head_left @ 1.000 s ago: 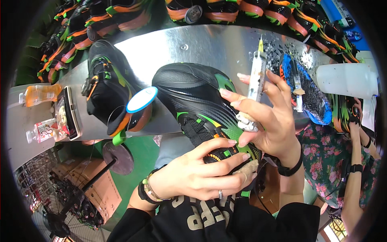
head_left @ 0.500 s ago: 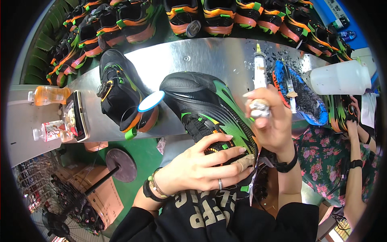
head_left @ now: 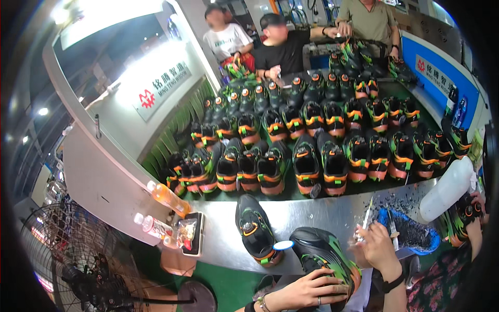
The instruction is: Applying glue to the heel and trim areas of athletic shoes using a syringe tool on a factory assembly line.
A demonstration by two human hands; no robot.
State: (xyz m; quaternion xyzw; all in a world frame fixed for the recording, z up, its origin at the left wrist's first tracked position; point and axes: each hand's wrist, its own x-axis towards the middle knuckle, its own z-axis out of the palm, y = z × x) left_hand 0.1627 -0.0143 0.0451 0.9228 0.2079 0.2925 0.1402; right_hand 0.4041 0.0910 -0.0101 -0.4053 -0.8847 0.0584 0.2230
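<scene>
My left hand (head_left: 317, 289) is wrapped round the heel end of a black sports shoe (head_left: 314, 244) with green and orange trim, tilted over the bench's near edge. Beside it, my right hand (head_left: 378, 248) grips a slim white syringe (head_left: 368, 217), tip upward and apart from the shoe. To the left stands a matching shoe (head_left: 253, 234), with a blue-rimmed white oval tag (head_left: 284, 245) at its heel. Right of my hand is a blue shoe-shaped piece (head_left: 429, 250) covered in black scraps, with another syringe (head_left: 393, 229) on it.
Rows of similar shoes (head_left: 313, 117) fill the green belt beyond the metal bench (head_left: 291, 210). A white plastic container (head_left: 446, 190) stands at right, bottles (head_left: 171, 198) and a phone-like device (head_left: 195, 234) at left. A fan (head_left: 78, 255) is lower left. Co-workers work across and at right.
The view has tilted up, bringing the belt and co-workers into sight and shifting the bench lower. My left hand still holds the shoe; my right still holds the syringe upright.
</scene>
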